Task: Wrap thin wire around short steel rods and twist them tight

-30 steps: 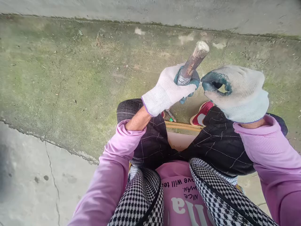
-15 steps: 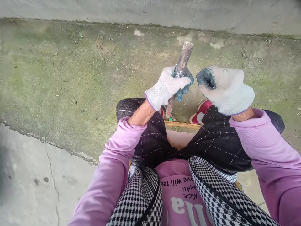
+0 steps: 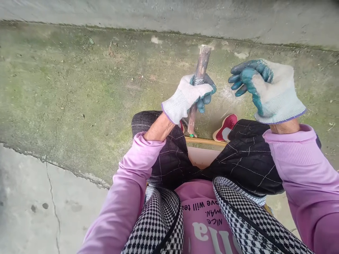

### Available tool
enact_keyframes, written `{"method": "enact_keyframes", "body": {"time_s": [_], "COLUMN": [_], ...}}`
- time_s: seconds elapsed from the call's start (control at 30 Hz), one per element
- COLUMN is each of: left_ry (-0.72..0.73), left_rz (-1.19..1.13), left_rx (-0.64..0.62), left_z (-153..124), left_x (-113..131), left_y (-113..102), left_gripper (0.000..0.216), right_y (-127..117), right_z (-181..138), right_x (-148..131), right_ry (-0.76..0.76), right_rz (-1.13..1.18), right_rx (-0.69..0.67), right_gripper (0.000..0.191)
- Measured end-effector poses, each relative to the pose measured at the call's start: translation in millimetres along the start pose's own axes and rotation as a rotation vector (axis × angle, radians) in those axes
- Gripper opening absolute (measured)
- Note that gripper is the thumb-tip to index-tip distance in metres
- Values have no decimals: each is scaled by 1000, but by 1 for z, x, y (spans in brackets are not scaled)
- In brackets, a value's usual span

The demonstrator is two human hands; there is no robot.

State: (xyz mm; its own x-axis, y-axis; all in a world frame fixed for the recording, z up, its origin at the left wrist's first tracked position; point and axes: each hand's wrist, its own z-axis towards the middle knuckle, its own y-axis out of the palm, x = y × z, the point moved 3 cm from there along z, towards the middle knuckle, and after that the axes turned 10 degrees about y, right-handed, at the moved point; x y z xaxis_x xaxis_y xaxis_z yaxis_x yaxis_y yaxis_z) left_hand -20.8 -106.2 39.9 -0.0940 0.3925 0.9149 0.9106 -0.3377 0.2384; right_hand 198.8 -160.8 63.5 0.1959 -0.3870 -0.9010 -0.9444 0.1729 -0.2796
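My left hand (image 3: 194, 93), in a white knit glove with a blue-green coated palm, is closed round a wooden stick (image 3: 203, 60). The stick stands at a slight slant, its pale cut end pointing away from me. Several turns of thin silvery wire (image 3: 198, 80) wrap it just above my grip. At its lower end shows a small bit of green (image 3: 191, 135). To the right and apart from the stick, my right hand (image 3: 267, 90) wears a matching glove. Its fingers are loosely bent and spread, and I see nothing in them.
Mossy concrete ground (image 3: 79, 91) lies below, with a grey concrete edge (image 3: 159, 16) along the far side. A red shoe (image 3: 226, 127) is beneath my right hand. My knees in dark checked trousers (image 3: 169, 148) flank a yellowish bar (image 3: 206, 140).
My right hand has moved right and slightly away from me, and its curled fingers have opened. The stick's top has shifted a little left. A whitish scatter now shows on the ground between the hands.
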Motion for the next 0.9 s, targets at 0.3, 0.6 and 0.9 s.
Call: {"method": "enact_keyframes", "body": {"time_s": [0.3, 0.6, 0.9], "left_ry": [9, 34, 12], "left_rz": [81, 121, 90], "left_rx": [21, 6, 8], "left_z": [2, -10, -16], "left_x": [1, 17, 18], "left_y": [0, 6, 4], "left_gripper": [17, 22, 30], "right_y": [5, 12, 17], "right_z": [1, -5, -16], "right_x": [3, 3, 3], "right_ry": [87, 310, 208], "right_rz": [105, 276, 363], "right_rx": [-161, -429, -572], "right_gripper": [35, 47, 52]}}
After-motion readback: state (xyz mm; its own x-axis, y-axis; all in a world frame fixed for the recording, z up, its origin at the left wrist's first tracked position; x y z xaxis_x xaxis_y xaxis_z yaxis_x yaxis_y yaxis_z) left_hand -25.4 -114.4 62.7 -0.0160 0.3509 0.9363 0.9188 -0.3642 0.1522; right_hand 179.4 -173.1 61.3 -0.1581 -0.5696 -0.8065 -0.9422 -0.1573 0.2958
